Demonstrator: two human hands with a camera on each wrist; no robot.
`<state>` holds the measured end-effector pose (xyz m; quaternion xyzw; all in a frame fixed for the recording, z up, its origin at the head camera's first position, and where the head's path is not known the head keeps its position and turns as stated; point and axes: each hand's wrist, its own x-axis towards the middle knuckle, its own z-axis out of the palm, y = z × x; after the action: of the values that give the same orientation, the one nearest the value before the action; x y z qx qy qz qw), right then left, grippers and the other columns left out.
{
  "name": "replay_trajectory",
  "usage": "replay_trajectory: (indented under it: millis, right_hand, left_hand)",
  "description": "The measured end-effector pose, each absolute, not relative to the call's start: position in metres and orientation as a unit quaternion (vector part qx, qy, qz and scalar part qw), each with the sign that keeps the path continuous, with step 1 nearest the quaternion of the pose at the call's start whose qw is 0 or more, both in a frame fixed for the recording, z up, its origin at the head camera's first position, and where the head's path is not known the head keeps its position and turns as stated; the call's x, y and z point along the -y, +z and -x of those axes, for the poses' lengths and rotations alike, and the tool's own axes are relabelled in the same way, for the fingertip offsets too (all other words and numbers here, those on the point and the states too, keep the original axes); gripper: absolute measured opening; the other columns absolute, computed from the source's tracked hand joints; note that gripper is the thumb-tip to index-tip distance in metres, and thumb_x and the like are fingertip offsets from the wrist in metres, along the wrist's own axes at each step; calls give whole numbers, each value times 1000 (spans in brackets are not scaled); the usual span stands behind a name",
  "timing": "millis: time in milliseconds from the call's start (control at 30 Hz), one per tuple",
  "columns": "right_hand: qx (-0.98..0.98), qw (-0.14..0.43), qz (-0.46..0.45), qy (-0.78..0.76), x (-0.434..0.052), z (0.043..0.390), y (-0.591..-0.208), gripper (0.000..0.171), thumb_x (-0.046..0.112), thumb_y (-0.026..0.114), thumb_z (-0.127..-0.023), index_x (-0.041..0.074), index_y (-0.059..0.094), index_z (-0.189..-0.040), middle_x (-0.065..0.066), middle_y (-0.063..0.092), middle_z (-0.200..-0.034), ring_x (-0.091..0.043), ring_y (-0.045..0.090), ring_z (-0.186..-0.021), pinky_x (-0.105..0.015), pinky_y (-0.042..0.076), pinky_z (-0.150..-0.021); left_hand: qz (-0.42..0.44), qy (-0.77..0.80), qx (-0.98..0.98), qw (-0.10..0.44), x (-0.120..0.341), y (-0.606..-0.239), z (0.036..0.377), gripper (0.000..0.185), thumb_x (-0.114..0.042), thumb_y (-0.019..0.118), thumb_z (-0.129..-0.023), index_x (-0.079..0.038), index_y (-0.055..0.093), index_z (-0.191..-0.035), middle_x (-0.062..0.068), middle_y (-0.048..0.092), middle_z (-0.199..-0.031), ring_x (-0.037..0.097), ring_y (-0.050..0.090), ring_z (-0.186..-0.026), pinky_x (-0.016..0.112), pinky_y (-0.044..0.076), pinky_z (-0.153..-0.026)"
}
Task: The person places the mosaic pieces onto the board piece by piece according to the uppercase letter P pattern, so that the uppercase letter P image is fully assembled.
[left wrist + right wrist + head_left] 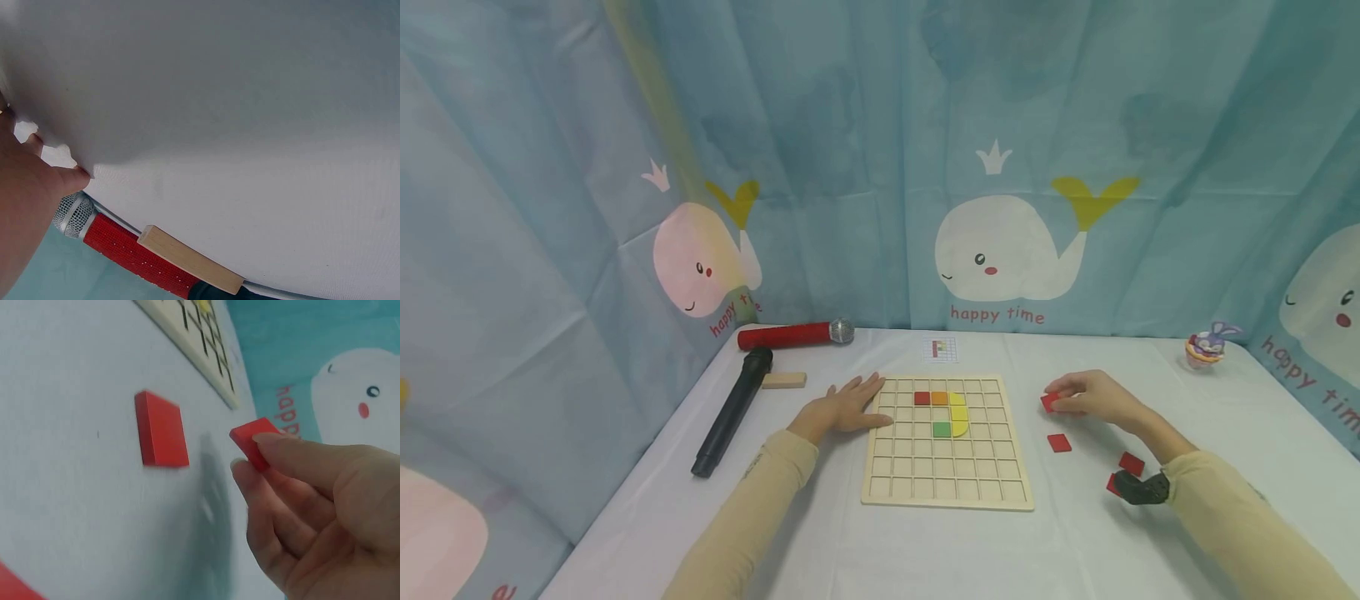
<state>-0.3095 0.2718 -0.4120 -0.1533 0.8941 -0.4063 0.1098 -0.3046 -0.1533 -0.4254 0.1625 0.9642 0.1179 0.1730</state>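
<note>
Both hands are over the white-clothed table [925,550] on my feed. My right hand [1093,396] pinches a small red square wooden tile [1049,402] between thumb and fingertips; the right wrist view shows the same tile [253,441] held at its edge, lifted off the cloth. My left hand [844,408] lies flat and relaxed, fingers straight, touching the left edge of the pale wooden grid board [946,487] and grasping nothing.

Just beside the held tile, a second red square tile [1059,443] lies flat on the cloth, right of the board; two more red tiles [1131,463] sit nearer my right wrist, partly hidden by the black wrist strap [1142,488].

The board holds a few pieces in its upper middle cells: a red square [922,398], an orange square [939,398], a green square [942,429] and a yellow curved piece [958,415] along their right side. Its other cells show bare wood.

Behind the board lies a small printed pattern card [941,349]. Left of my left hand sit a plain wooden block [783,381], a black microphone [730,412] and a red microphone with a silver head [793,335]. A small purple-eared toy figure [1207,347] stands at the far right corner, and a blue whale-print curtain [1000,167] hangs behind.
</note>
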Motion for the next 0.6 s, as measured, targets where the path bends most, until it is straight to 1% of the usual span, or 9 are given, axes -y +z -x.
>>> replay_trajectory:
  millis: [267,433,600]
  right_hand:
    - [-887,111,145,-425,-248,306,-412,35,17,73,-84,-3,66,-112,-6,68,-92,-20,63,-81,-32,53,-71]
    - [-884,123,127,-433,-235,304,-414,35,19,72,-85,1,66,-114,-7,66,-97,-20,60,-84,-32,53,-73]
    - [-883,125,119,-436,-224,306,-417,36,20,72,-85,2,65,-115,-7,65,-100,-19,59,-86,-31,52,-74]
  left_hand:
    - [-157,117,-966,171,153,-426,305,87,-65,49,-88,-19,15,-155,-1,11,-159,25,8,-144,59,9,-110]
    - [-157,117,-965,173,153,-426,305,87,-65,49,-88,-19,15,-155,-1,11,-159,25,7,-144,59,8,-110]
    - [-157,119,-965,174,153,-425,304,88,-64,49,-88,-19,15,-155,0,11,-159,25,7,-144,59,8,-110]
